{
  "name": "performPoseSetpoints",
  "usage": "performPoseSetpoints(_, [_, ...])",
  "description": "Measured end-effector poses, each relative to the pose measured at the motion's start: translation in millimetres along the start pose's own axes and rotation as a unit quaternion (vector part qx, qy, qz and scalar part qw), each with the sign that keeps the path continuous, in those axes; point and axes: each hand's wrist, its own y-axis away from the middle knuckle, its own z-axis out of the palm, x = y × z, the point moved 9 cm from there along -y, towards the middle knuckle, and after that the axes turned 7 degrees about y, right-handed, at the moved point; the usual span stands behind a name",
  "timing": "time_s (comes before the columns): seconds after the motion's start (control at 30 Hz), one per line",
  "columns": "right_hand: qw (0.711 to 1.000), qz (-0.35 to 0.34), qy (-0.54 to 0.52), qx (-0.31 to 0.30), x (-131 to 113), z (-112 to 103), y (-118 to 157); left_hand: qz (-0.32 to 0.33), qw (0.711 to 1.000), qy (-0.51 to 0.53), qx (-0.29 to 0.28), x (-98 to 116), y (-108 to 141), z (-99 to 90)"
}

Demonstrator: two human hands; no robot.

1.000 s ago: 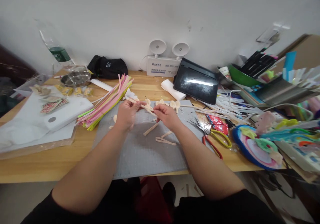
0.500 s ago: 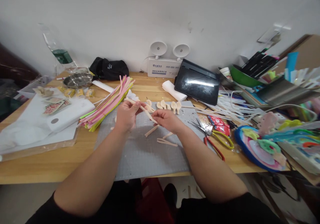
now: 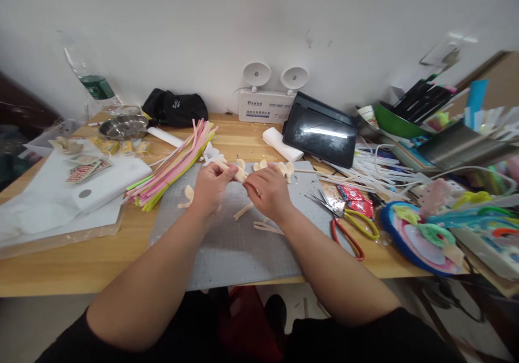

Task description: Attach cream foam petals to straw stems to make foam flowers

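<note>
Pinched between the fingers of my left hand (image 3: 211,186) is a cream strip (image 3: 223,164), above the grey mat (image 3: 243,255). My right hand (image 3: 269,190) is closed close beside it, its fingertips at the right part of the strip and largely covering it. Behind the hands stand cream curled pieces (image 3: 288,169), partly hidden by my right hand. Another curled piece (image 3: 188,194) lies left of my left hand. Folded cream strips (image 3: 267,227) rest on the mat below my right hand.
Left of the mat lies a bundle of pink and yellow strips (image 3: 174,171). To the right are red-handled pliers (image 3: 344,239), yellow-handled scissors (image 3: 360,223), white strips (image 3: 373,171) and a blue-rimmed plate (image 3: 391,239). A black tablet-like object (image 3: 320,136) leans behind.
My right hand has turned, its back now more upward, and its fingers cover more of the strip. The strip's right end, visible before, is now hidden. The view has shifted slightly.
</note>
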Motion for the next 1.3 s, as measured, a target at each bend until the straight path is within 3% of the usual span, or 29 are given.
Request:
performPoseSetpoints(0.17, [0.997,0.008,-0.077,-0.017,-3,5,0,-0.023,0.998,0.046,0.029,0,1,-2.6])
performPoseSetpoints(0.33, [0.996,0.072,-0.037,0.035,6,-2,2,-0.107,0.991,0.072,-0.042,-14,13,20.2])
performPoseSetpoints(0.43, [0.997,0.061,-0.035,0.016,7,2,0,-0.117,0.991,0.036,-0.047,-19,16,21.6])
performPoseSetpoints(0.57, [0.994,0.054,-0.085,-0.048,22,7,-3,-0.094,0.995,-0.009,-0.027,-16,9,12.4])
performPoseSetpoints(0.63, [0.990,0.063,-0.051,-0.116,39,14,-1,-0.091,0.996,-0.011,-0.015,-14,6,7.3])
performPoseSetpoints(0.73, [0.970,0.022,0.019,-0.243,54,33,6,-0.097,0.995,-0.008,-0.019,-14,5,6.2])
performPoseSetpoints(0.83, [0.957,-0.015,0.068,-0.283,56,42,11,-0.098,0.994,-0.021,-0.042,-14,7,11.0])
performPoseSetpoints(0.97, [0.956,-0.030,0.085,-0.279,45,43,11,-0.109,0.992,-0.034,-0.052,-16,9,13.7])
performPoseSetpoints(1.07, [0.963,0.006,0.019,-0.270,44,38,8,-0.119,0.991,-0.036,-0.041,-19,10,11.5])
performPoseSetpoints(1.17, [0.968,0.108,-0.131,-0.183,58,24,1,-0.118,0.991,-0.036,-0.045,-20,9,12.3])
performPoseSetpoints(1.3, [0.921,0.217,-0.320,-0.053,79,14,1,-0.124,0.990,-0.049,-0.050,-22,11,13.7])
